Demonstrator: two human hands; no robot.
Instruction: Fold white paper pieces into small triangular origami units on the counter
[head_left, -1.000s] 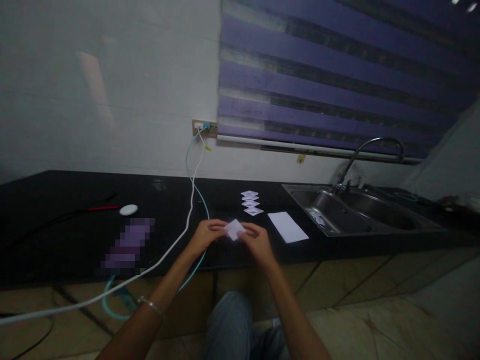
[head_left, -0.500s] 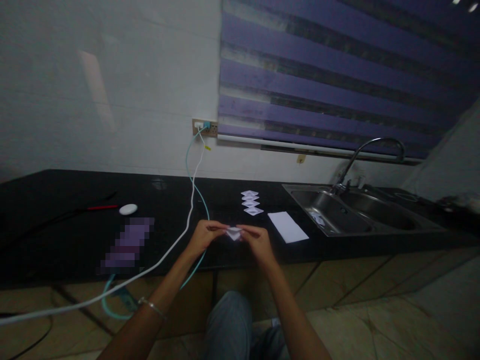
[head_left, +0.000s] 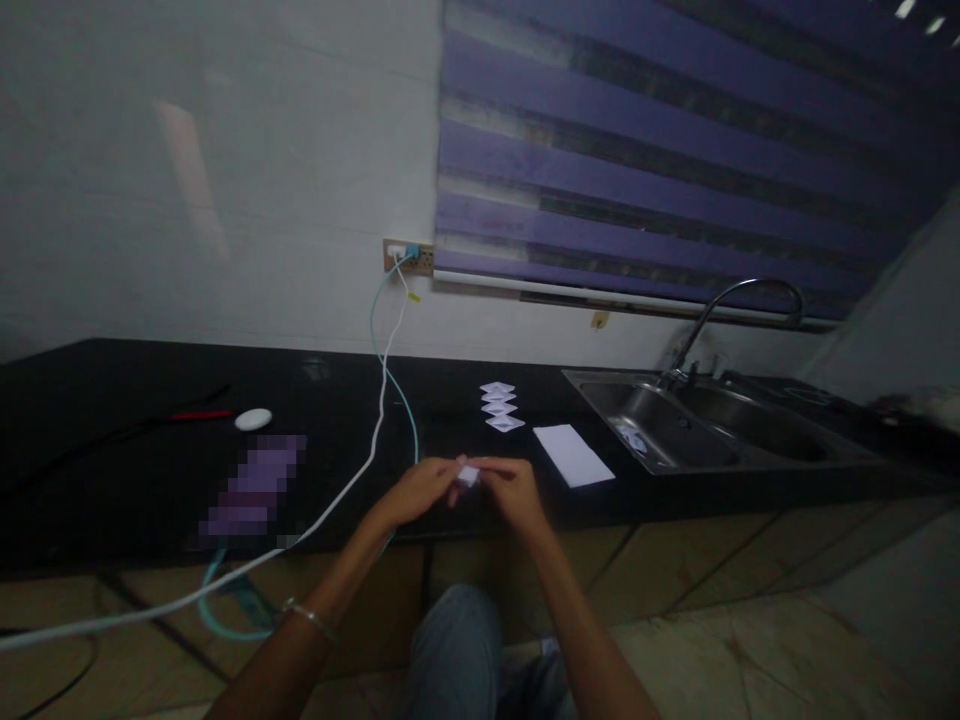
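Note:
A small folded white paper [head_left: 469, 476] is pinched between my two hands, just above the front part of the black counter. My left hand [head_left: 429, 487] grips its left side with thumb and fingers closed. On the other side my right hand [head_left: 511, 484] holds it, fingers bent over the edge. Fingers cover part of the paper. Beyond the hands lies a column of several folded white paper pieces [head_left: 501, 408], diamond-shaped and overlapping. To the right of my right hand rests a flat stack of white paper sheets [head_left: 574, 456].
A steel double sink [head_left: 739, 462] with a curved faucet [head_left: 701, 320] is set into the counter [head_left: 450, 385] at right. A white cable [head_left: 352, 487] and a teal cable [head_left: 406, 400] cross from the wall socket. At left lie a white oval object [head_left: 253, 419] and a pixelated purple item [head_left: 259, 480].
The held paper has turned and now looks smaller and squarer, where it showed a pointed diamond before. My left hand has shifted slightly right and down, its fingers coming under the paper.

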